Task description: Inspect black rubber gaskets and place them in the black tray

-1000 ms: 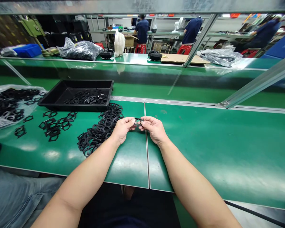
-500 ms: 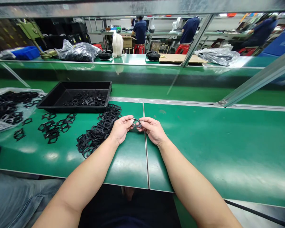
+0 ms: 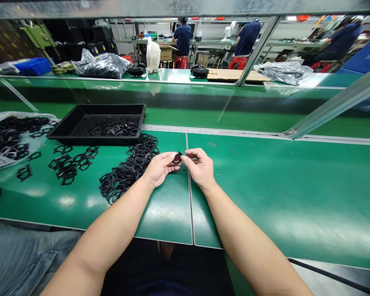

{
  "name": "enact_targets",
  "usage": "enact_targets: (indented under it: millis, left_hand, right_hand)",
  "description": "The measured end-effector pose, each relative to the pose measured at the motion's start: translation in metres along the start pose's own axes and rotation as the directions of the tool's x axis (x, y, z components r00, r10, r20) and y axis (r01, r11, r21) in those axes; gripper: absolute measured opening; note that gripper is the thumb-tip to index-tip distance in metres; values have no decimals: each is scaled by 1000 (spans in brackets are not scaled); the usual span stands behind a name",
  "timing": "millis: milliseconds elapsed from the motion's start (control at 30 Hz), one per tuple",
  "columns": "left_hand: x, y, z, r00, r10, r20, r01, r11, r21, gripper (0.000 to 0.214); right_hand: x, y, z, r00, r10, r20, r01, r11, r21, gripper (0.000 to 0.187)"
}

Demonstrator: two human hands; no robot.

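Observation:
Both hands meet over the green table's seam. My left hand (image 3: 158, 167) and my right hand (image 3: 199, 166) pinch a small black plastic ring part (image 3: 176, 158) between their fingertips, the part now folded or tilted between them. Just left of my left hand lies a long heap of the same black parts (image 3: 128, 168) on the green table (image 3: 265, 185).
A black tray (image 3: 95, 130) with some parts stands behind the heap. Loose parts (image 3: 69, 164) lie left of it, and a clear bag of parts (image 3: 9, 137) sits at the far left. Beyond a green conveyor, bags, a white fan and other seated workers show.
The hands have drawn closer together, and the part, held flat before, now looks bent or turned edge-on between the fingertips.

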State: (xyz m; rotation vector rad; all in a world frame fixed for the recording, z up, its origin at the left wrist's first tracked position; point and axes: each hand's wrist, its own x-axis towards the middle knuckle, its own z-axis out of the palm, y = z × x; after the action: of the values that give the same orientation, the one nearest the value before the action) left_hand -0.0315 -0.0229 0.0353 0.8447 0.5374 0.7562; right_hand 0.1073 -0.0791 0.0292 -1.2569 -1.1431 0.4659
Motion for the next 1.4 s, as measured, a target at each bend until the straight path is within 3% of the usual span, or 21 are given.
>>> enact_targets:
  millis: [100, 200, 433, 600, 667, 800, 900, 1000, 1267, 1400]
  left_hand:
    - [0, 0, 0, 1000, 10, 17, -10, 1000, -13, 25]
    - [-1, -1, 1, 999, 14, 31, -14, 1000, -2, 24]
    - [-1, -2, 0, 999, 46, 28, -48, 997, 62, 23]
    - [-2, -4, 0, 996, -12, 93, 5, 998, 69, 21]
    - [-1, -4, 1, 997, -28, 79, 27, 1000, 17, 20]
    - [1, -3, 0, 999, 9, 43, -4, 994, -112, 25]
    - [2, -3, -2, 997, 45, 57, -37, 989, -142, 24]
    - [0, -2, -1, 995, 52, 83, -40, 990, -138, 22]
    - [-2, -2, 1, 995, 51, 83, -41, 992, -119, 22]
    - [-2, -2, 1, 996, 48, 81, -39, 992, -116, 22]
  right_hand:
    - [-1, -1, -2, 964, -261, 56, 267, 948, -173, 13]
    - [-1, -1, -2, 943, -318, 103, 333, 917, -220, 6]
    - [0, -4, -4, 956, -259, 140, 279, 947, -159, 7]
    - [-2, -3, 2, 994, 57, 93, -70, 988, 139, 27]
    - [-3, -2, 5, 992, 107, 70, -120, 969, 218, 32]
    - [-3, 0, 4, 999, -13, -46, 16, 998, 62, 29]
    - [-3, 0, 1, 986, -159, -39, 152, 978, -140, 16]
    - [-4, -2, 0, 969, -246, 1, 241, 947, -211, 9]
    - [-5, -7, 0, 954, -299, 24, 295, 921, -255, 5]
    - [-4, -6, -1, 965, -258, 38, 260, 947, -188, 7]
